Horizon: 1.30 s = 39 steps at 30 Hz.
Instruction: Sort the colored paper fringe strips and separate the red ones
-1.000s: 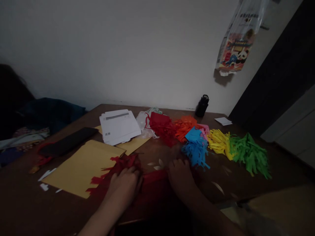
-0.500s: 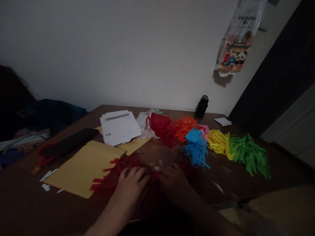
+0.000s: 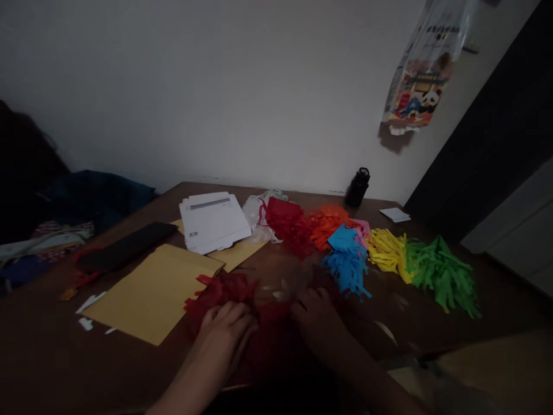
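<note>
Red fringed paper (image 3: 224, 288) lies at the near middle of the brown table, its strips spread around both hands. My left hand (image 3: 228, 328) has its fingers curled on the left part of this paper, gripping it. My right hand (image 3: 317, 320) is curled over the right part, in shadow, with red paper under its fingers. Between the hands runs a stretch of red paper. A tan envelope (image 3: 159, 288) lies to the left, touched by some red strips.
Behind are a white sheet (image 3: 216, 222), a red bundle (image 3: 287, 222), and orange (image 3: 328, 225), blue (image 3: 345, 259), yellow (image 3: 389, 251) and green (image 3: 444, 274) fringed paper. A black bottle (image 3: 358, 187) stands near the wall. A dark case (image 3: 129, 248) lies left.
My left hand has moved slightly down and the red strips beside it have drawn in off the envelope. My right hand sits a little further right. The view has shifted slightly.
</note>
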Motion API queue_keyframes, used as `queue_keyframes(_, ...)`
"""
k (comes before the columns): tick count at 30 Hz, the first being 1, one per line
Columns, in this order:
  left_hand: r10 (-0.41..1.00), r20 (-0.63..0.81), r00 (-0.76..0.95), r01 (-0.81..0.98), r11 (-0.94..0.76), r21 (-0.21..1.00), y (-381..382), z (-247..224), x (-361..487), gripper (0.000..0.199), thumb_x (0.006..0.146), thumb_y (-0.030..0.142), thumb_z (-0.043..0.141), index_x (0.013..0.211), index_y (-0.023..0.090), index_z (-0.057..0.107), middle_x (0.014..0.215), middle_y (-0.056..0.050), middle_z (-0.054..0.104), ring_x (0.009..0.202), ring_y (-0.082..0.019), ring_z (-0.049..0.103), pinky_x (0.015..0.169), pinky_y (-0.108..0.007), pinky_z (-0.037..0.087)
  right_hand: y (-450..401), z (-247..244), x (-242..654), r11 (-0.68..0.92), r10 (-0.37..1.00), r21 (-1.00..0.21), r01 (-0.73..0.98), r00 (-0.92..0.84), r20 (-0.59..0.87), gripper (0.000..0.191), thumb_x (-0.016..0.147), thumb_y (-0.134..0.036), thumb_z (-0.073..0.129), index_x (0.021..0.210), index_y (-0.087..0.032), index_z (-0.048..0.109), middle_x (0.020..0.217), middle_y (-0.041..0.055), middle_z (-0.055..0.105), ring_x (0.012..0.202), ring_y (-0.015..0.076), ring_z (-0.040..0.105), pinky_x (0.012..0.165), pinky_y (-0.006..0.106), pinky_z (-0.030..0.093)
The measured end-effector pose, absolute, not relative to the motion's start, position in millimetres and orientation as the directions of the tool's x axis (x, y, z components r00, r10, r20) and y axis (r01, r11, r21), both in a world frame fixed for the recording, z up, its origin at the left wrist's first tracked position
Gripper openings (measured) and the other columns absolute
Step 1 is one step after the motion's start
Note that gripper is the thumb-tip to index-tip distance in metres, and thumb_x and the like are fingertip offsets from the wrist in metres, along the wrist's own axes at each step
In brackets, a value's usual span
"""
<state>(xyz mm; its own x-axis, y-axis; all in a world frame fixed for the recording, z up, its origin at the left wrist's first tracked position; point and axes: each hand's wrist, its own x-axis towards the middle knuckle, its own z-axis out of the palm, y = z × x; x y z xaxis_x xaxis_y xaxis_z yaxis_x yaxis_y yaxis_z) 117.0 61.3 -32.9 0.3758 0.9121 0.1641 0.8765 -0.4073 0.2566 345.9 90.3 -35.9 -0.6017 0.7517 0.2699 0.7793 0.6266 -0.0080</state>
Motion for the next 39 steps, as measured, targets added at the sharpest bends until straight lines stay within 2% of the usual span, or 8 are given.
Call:
queue_keyframes(9, 0.987, 0.021, 0.159, 0.981, -0.16, 0.114, 67, -12, 137, 0.03, 0.094, 0.019, 0.04, 0.095, 0.015, 0.069, 0.107, -0.015, 0.067, 0.103, -0.035, 0.06, 0.081, -0.05, 0.041, 102, -19, 337, 0.437, 0.895, 0.009, 0.899, -0.437, 0.088, 0.016, 0.096, -0.021, 0.053, 0.102, -0.016, 0.066, 0.102, 0.0117, 0.067, 0.098, 0.0289, 0.058, 0.084, 0.047, 0.042)
queue_keyframes(13, 0.974, 0.047, 0.221, 0.967, -0.225, 0.121, 68, -13, 137, 0.031, 0.092, 0.012, 0.041, 0.105, 0.017, 0.069, 0.116, -0.014, 0.066, 0.108, -0.033, 0.059, 0.085, -0.05, 0.04, 101, -25, 337, 0.555, 0.797, -0.001, 0.832, -0.532, 0.287, 0.021, 0.095, -0.015, 0.055, 0.112, -0.021, 0.065, 0.103, 0.0082, 0.068, 0.098, 0.0256, 0.058, 0.093, 0.05, 0.036)
queue_keyframes(16, 0.948, 0.08, 0.307, 0.934, -0.316, 0.168, 67, -15, 135, 0.036, 0.086, 0.003, 0.043, 0.101, 0.019, 0.071, 0.112, -0.012, 0.068, 0.108, -0.032, 0.059, 0.088, -0.049, 0.038, 98, -32, 333, 0.758, 0.594, 0.017, 0.652, -0.701, 0.394, 0.007, 0.094, -0.021, 0.06, 0.093, -0.021, 0.067, 0.099, 0.0034, 0.069, 0.094, 0.0204, 0.057, 0.095, 0.043, 0.033)
queue_keyframes(18, 0.927, 0.129, 0.353, 0.909, -0.373, 0.188, 67, -18, 133, 0.032, 0.084, 0.004, 0.047, 0.094, 0.02, 0.072, 0.104, -0.009, 0.07, 0.102, -0.031, 0.06, 0.086, -0.048, 0.038, 97, -33, 330, 0.809, 0.528, 0.038, 0.586, -0.754, 0.391, 0.01, 0.094, -0.023, 0.061, 0.086, -0.019, 0.066, 0.091, 0.0021, 0.069, 0.089, 0.019, 0.058, 0.091, 0.04, 0.035)
queue_keyframes(22, 0.854, 0.291, 0.431, 0.864, -0.484, 0.14, 73, -28, 129, 0.022, 0.08, 0.007, 0.058, 0.085, 0.024, 0.072, 0.09, -0.003, 0.071, 0.089, -0.026, 0.06, 0.087, -0.047, 0.033, 97, -30, 324, 0.787, 0.544, 0.086, 0.611, -0.752, 0.371, 0.009, 0.094, -0.019, 0.059, 0.092, -0.016, 0.067, 0.099, 0.0065, 0.07, 0.095, 0.0214, 0.058, 0.086, 0.04, 0.037)
queue_keyframes(26, 0.782, 0.4, 0.478, 0.829, -0.552, 0.088, 82, -36, 127, 0.016, 0.077, 0.008, 0.062, 0.072, 0.022, 0.068, 0.079, -0.001, 0.07, 0.084, -0.023, 0.059, 0.089, -0.045, 0.031, 96, -29, 318, 0.758, 0.586, 0.056, 0.65, -0.716, 0.379, 0.007, 0.093, -0.023, 0.061, 0.094, -0.019, 0.066, 0.101, 0.0057, 0.07, 0.105, 0.0234, 0.056, 0.087, 0.04, 0.037)
queue_keyframes(32, 0.813, 0.343, 0.47, 0.811, -0.551, 0.195, 78, -26, 125, 0.016, 0.077, 0.007, 0.058, 0.08, 0.021, 0.065, 0.086, -0.001, 0.067, 0.087, -0.023, 0.057, 0.086, -0.041, 0.032, 100, -47, 305, 0.771, 0.5, 0.116, 0.626, -0.708, 0.499, 0.018, 0.093, -0.014, 0.057, 0.075, -0.018, 0.061, 0.078, 0.0019, 0.064, 0.083, 0.0188, 0.056, 0.094, 0.041, 0.036)
queue_keyframes(39, 0.776, 0.394, 0.492, 0.796, -0.584, 0.157, 78, -34, 125, 0.018, 0.086, 0.012, 0.051, 0.076, 0.021, 0.063, 0.081, -0.002, 0.065, 0.082, -0.023, 0.056, 0.084, -0.041, 0.032, 100, -52, 309, 0.773, 0.418, 0.182, 0.608, -0.704, 0.574, 0.018, 0.096, -0.015, 0.052, 0.082, -0.016, 0.064, 0.082, 0.0044, 0.065, 0.086, 0.0191, 0.056, 0.1, 0.042, 0.034)
